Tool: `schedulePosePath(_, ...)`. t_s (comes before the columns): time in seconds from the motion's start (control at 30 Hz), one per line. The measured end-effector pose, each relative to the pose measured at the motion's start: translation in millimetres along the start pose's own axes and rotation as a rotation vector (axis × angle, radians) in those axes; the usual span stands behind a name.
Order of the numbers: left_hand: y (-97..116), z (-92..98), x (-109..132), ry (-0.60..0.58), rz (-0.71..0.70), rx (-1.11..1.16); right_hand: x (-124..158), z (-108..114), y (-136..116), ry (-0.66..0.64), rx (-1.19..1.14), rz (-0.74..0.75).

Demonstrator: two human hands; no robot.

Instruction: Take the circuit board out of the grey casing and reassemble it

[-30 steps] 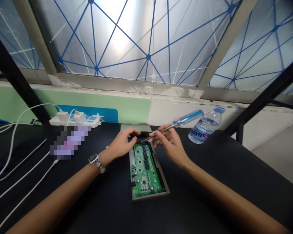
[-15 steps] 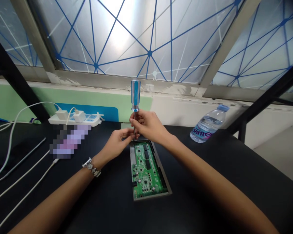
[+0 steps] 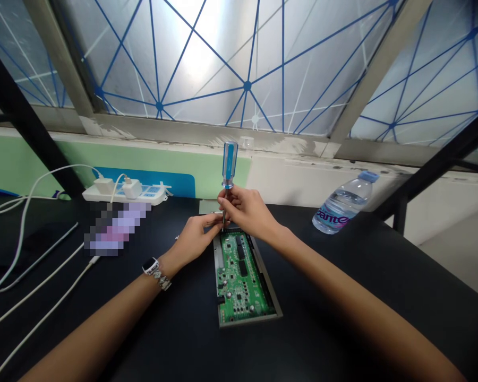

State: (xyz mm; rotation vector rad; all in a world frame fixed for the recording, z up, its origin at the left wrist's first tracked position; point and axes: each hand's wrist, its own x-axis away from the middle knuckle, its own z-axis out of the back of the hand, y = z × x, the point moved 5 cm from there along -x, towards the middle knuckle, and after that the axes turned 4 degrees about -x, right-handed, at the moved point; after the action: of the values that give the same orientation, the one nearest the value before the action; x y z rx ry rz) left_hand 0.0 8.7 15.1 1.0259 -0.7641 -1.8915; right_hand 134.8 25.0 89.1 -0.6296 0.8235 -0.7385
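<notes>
A green circuit board (image 3: 241, 278) lies in an open grey metal case (image 3: 274, 296) on the black table. My right hand (image 3: 247, 211) grips the shaft of a screwdriver with a blue and clear handle (image 3: 229, 164), held upright over the board's far left corner. My left hand (image 3: 195, 236) rests at that same corner, its fingertips pinched around the screwdriver's tip. A watch sits on my left wrist. The tip itself is hidden by my fingers.
A water bottle (image 3: 344, 208) lies at the right rear. A white power strip (image 3: 123, 194) with chargers sits at the back left, white cables (image 3: 32, 297) trailing over the left of the table. A grey flat cover (image 3: 209, 206) lies behind my hands.
My right hand swung the screwdriver from slanted to upright over the board's far left corner. My left hand's fingers closed in around its tip.
</notes>
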Motion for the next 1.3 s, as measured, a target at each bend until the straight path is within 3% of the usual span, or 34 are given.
schedulePosePath(0.4,5.1,-0.5,1.3,0.065,0.013,-0.026,-1.8,1.6,2.4,-0.147,-0.037,-0.017)
schedulePosePath(0.63,6.2,-0.1,2.0,0.083,0.04,-0.03,-1.9,14.1,-4.8,0.083,-0.009,-0.057)
schedulePosePath(0.93,7.3,-0.3,1.7,0.094,0.047,-0.025,0.7,24.7,-17.3,0.353,0.173,0.049)
schedulePosePath(1.17,9.7,-1.3,2.2,0.097,0.04,-0.045,1.7,27.6,-18.7,0.387,0.335,0.044)
schedulePosePath(1.3,8.8,0.3,1.7,0.036,-0.028,-0.124,1.0,27.2,-20.0,0.367,0.355,0.035)
